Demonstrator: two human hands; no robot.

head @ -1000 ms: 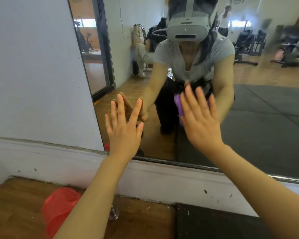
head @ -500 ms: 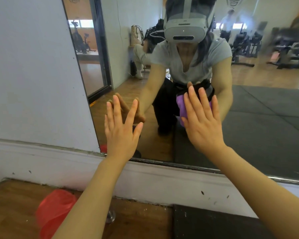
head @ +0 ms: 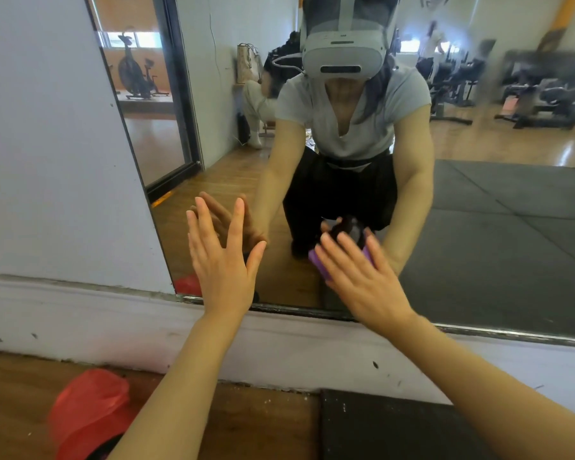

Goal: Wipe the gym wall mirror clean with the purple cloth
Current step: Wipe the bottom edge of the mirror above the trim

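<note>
The wall mirror (head: 498,227) fills the upper right of the head view, its metal lower edge just above a white baseboard. My right hand (head: 359,280) lies flat against the glass low down, pressing the purple cloth (head: 317,265) under its palm; only the cloth's edges show past the fingers. My left hand (head: 224,257) rests open on the mirror to the left, fingers spread, holding nothing. Both hands appear again as reflections in the glass.
A red plastic bag (head: 87,410) lies on the wooden floor at bottom left, below my left forearm. A black floor mat (head: 379,429) meets the baseboard (head: 80,323) at bottom right. A plain white wall (head: 47,144) borders the mirror on the left.
My right hand has slid down the glass with the purple cloth, toward the mirror's lower edge. My left hand has stayed in place against the mirror.
</note>
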